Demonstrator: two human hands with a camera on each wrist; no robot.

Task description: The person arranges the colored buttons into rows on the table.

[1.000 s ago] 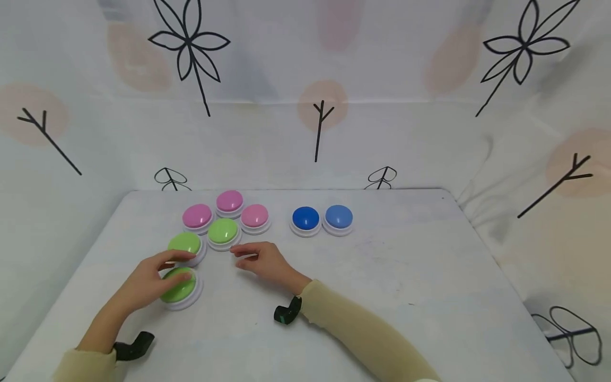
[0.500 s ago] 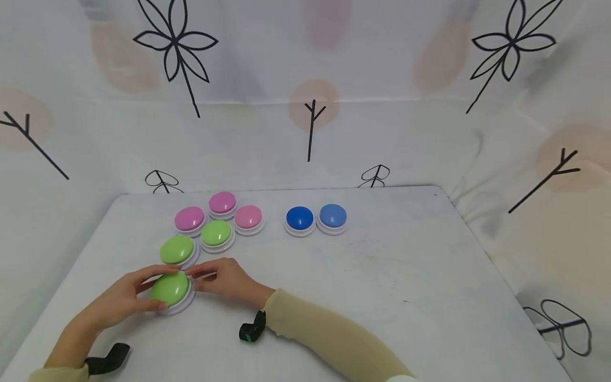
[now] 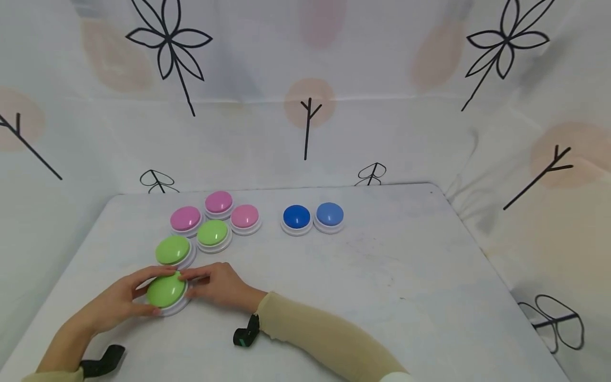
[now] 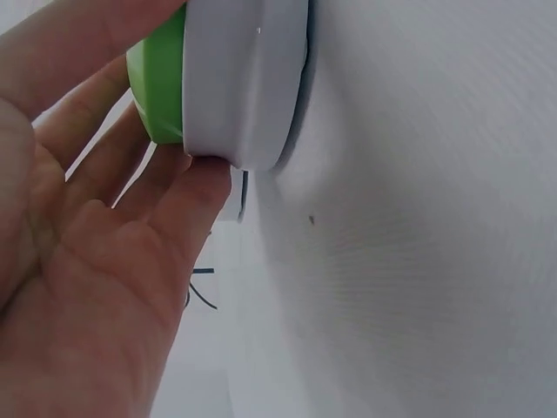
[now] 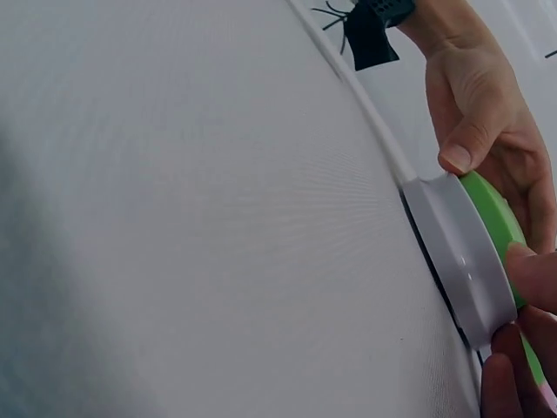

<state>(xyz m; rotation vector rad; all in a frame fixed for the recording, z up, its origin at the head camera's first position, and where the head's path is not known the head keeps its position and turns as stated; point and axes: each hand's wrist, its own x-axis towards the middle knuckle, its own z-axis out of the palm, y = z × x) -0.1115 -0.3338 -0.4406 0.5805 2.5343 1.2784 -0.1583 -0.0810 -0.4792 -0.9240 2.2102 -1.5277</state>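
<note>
A green push button [image 3: 165, 290] with a white round base lies nearest the person at the table's left. My left hand [image 3: 113, 300] holds it from the left, fingers at its far edge and thumb at its near edge. From the right, my right hand [image 3: 217, 286] grips the same button by its edge. The right wrist view shows both hands around this green button [image 5: 500, 218], a right fingertip on the green dome. In the left wrist view the left thumb presses the white base [image 4: 228, 87]. Just behind stands a second green button [image 3: 173, 250], with a third green button [image 3: 212, 233] beside it.
Behind the green ones sit three pink buttons [image 3: 219, 202]. A dark blue button [image 3: 296, 216] and a lighter blue button [image 3: 329, 214] stand side by side farther right. A patterned cloth [image 3: 258, 143] rises behind the white table [image 3: 363, 286].
My right hand has moved left and nearer, from beside the third green button to the nearest one. My left hand's fingers have come off the second button onto the nearest. The head view has shifted slightly.
</note>
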